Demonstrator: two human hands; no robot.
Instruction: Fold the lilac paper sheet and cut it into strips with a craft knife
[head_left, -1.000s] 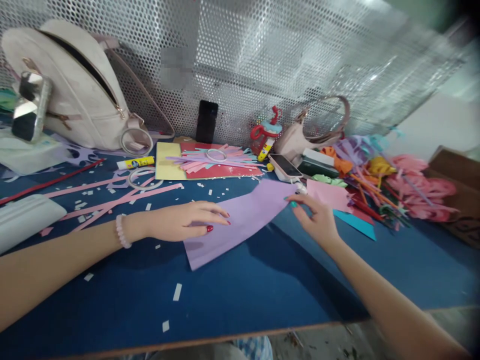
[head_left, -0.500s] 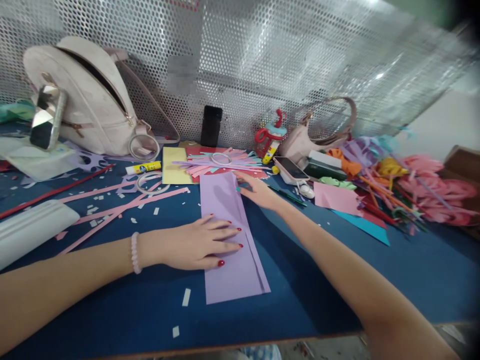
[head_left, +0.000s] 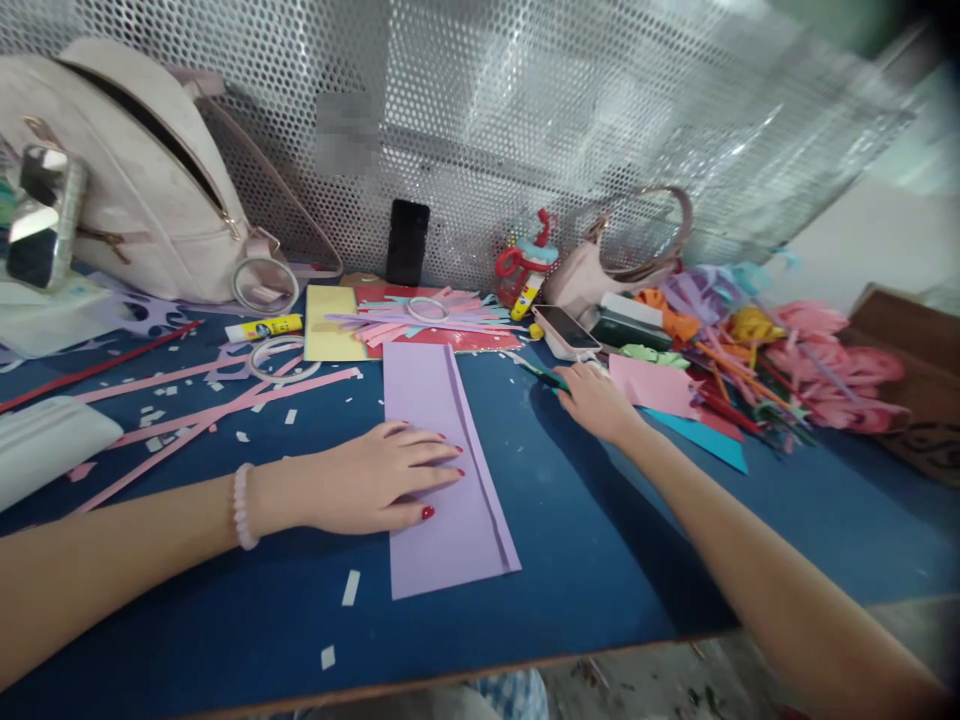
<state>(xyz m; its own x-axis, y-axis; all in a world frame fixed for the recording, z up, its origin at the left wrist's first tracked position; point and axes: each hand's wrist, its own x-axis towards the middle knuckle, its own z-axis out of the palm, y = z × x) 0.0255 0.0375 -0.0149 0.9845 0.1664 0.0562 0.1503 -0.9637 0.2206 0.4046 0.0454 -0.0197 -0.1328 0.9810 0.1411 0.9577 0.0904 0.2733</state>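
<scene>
A purple sheet of paper (head_left: 427, 560) lies lengthwise on the blue table, with a narrow folded strip along its right edge. My left hand (head_left: 367, 475) rests flat on its middle, fingers stretched out and a little apart. To the right of the sheet, my right hand (head_left: 596, 400) has its fingers closed on a slim green craft knife (head_left: 550, 377). The knife's pale, thin tip points to the far left, toward the paper strips. A pink-edged phone (head_left: 566, 330) lies just beyond that hand.
Behind the sheet, cut paper strips (head_left: 450, 325) and a tape roll (head_left: 428, 309) lie on red and yellow paper. A glue stick (head_left: 264, 328) and another tape roll (head_left: 285, 372) are at left. A backpack (head_left: 150, 200) stands far left; coloured paper and a cardboard box (head_left: 892, 350) are at right.
My right hand has left the sheet's far right edge, moved right and taken hold of the green craft knife. My left hand stays on the paper; the view has shifted slightly right.
</scene>
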